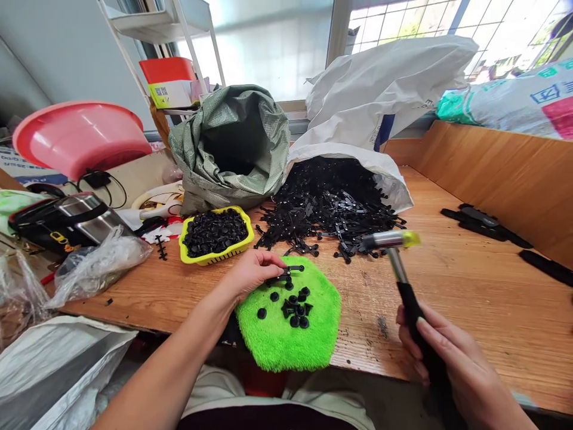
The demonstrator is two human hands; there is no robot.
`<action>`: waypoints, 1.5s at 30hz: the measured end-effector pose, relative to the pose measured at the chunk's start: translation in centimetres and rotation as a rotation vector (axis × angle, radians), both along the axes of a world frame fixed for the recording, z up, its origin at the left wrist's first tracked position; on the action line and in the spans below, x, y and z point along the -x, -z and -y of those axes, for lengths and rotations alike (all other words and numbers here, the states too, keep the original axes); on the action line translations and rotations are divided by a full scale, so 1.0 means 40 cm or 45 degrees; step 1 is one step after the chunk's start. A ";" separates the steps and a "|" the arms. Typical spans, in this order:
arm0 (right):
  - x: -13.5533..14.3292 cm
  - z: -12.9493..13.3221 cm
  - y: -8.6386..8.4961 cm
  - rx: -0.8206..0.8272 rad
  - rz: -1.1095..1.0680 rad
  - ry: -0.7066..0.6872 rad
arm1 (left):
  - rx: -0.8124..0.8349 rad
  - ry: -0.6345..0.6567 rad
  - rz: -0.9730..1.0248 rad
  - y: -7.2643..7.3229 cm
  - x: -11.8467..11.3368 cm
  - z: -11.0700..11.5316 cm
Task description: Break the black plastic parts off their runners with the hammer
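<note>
My left hand (257,273) is closed on a thin black plastic strip (293,269) with round ends, over the top of a fuzzy green cloth (295,352). Part of the strip is hidden under the fingers. Several black round-headed plastic pieces (296,307) lie on the cloth just in front of that hand. To the right, my right hand (441,340) grips the black handle of a small hammer (403,269). Its metal head with a yellow tip is raised over the table, apart from the cloth, and the tip looks blurred.
A yellow basket (217,258) holds more black round pieces. Black strips (331,203) spill from a white sack (398,173) at the back. Beside it stands an open green-grey sack (192,179). Black tools (486,224) lie at right, near a wooden side panel (505,161).
</note>
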State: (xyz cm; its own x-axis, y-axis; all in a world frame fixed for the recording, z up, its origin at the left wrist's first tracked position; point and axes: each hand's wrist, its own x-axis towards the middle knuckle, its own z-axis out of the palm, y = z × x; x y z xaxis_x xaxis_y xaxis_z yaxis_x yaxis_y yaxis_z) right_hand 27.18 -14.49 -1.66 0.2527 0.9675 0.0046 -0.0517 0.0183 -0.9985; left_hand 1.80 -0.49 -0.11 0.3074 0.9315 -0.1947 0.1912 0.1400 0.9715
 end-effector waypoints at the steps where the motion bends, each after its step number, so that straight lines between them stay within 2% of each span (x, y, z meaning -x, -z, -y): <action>1: 0.005 -0.003 -0.021 -0.035 0.128 -0.014 | -0.001 0.008 -0.005 -0.002 -0.001 0.000; 5: 0.022 -0.032 -0.079 -0.157 0.571 -0.205 | -0.012 0.049 0.010 -0.005 -0.002 -0.003; 10: 0.037 -0.077 -0.084 -0.312 1.341 -0.473 | -0.077 0.087 0.008 0.000 0.001 -0.008; 15: 0.044 -0.090 -0.083 -0.381 1.660 -0.527 | -0.128 0.119 -0.013 0.007 0.003 -0.015; 18: 0.044 -0.088 -0.078 -0.350 1.823 -0.585 | -0.138 0.106 -0.035 0.010 0.001 -0.018; 23: 0.041 -0.083 -0.071 -0.435 1.778 -0.475 | -0.183 0.145 -0.058 0.013 0.000 -0.021; 27: 0.039 -0.085 -0.065 -0.430 1.909 -0.539 | -0.190 0.131 -0.136 0.011 0.001 -0.025; 31: 0.045 -0.085 -0.059 -0.366 1.801 -0.509 | -0.234 0.158 -0.162 0.010 0.001 -0.026; 35: 0.048 -0.087 -0.054 -0.322 1.966 -0.579 | -0.298 0.156 -0.239 0.011 -0.002 -0.023; 43: 0.040 -0.091 -0.032 -0.190 1.820 -0.480 | -0.291 0.108 -0.261 0.013 -0.009 -0.019; 45: 0.032 -0.084 -0.038 -0.205 1.683 -0.442 | -0.239 0.096 -0.198 0.009 -0.009 -0.019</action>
